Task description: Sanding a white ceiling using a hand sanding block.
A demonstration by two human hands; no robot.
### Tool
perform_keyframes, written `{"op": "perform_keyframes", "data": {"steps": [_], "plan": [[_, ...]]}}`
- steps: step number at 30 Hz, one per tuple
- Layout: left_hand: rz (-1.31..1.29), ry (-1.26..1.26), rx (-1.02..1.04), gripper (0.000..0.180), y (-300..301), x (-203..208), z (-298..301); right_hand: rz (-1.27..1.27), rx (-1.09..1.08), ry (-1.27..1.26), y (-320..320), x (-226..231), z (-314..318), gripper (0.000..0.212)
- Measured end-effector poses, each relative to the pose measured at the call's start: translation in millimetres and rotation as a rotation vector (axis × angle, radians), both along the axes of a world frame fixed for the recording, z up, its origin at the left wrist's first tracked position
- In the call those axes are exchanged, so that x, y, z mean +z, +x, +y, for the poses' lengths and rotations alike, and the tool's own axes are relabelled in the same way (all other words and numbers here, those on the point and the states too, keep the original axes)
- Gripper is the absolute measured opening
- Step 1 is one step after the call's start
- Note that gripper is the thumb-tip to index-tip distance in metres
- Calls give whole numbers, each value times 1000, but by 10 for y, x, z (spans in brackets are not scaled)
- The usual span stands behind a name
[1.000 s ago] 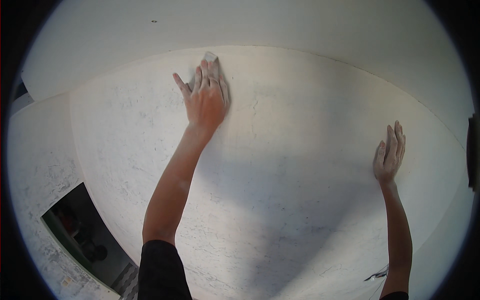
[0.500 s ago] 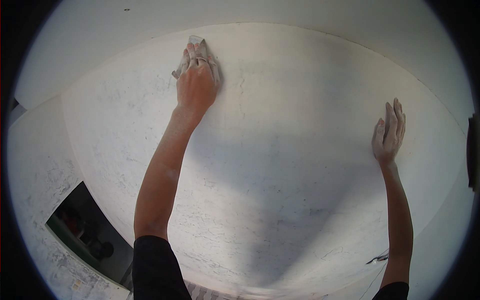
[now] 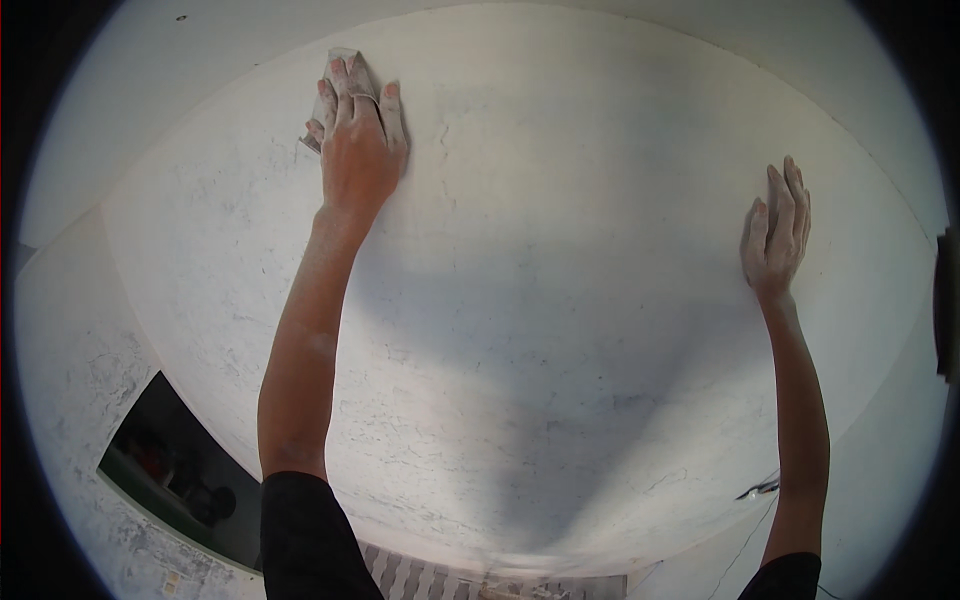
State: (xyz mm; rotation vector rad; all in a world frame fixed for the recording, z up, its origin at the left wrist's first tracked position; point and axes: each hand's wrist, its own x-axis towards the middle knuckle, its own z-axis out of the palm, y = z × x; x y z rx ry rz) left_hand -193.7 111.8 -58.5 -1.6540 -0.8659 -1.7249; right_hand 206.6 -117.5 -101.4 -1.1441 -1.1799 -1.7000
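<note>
High on the pale, scuffed wall (image 3: 560,200), my left hand (image 3: 358,150) presses a grey sheet of sandpaper (image 3: 345,54) flat against the surface. Its dusty fingers lie over the sheet, whose edges stick out past the fingertips and beside the thumb side's opposite edge. White powder coats both hands. Farther right, my right hand (image 3: 776,235) rests against the same wall with fingers stretched upward, holding nothing.
A dark opening (image 3: 185,480) cuts the side wall at lower left. A small dark object with a wire (image 3: 760,489) hangs near my right forearm. Patterned grey strips (image 3: 410,578) show at the bottom, and the ceiling (image 3: 300,25) meets the wall above.
My left hand has shifted left along the wall with the sandpaper, its fingers spread wider and more of the sheet showing. The view has tilted slightly downward; my right hand stays on the wall.
</note>
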Motion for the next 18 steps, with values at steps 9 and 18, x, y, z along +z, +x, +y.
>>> {"op": "perform_keyframes", "data": {"steps": [9,18], "plan": [[-45,5,-21,56,131,-38,15,30,-13,12,38,-26,1,38],[-15,37,28,52,266,-50,-91,2,31,2,70,-14,23,38]]}}
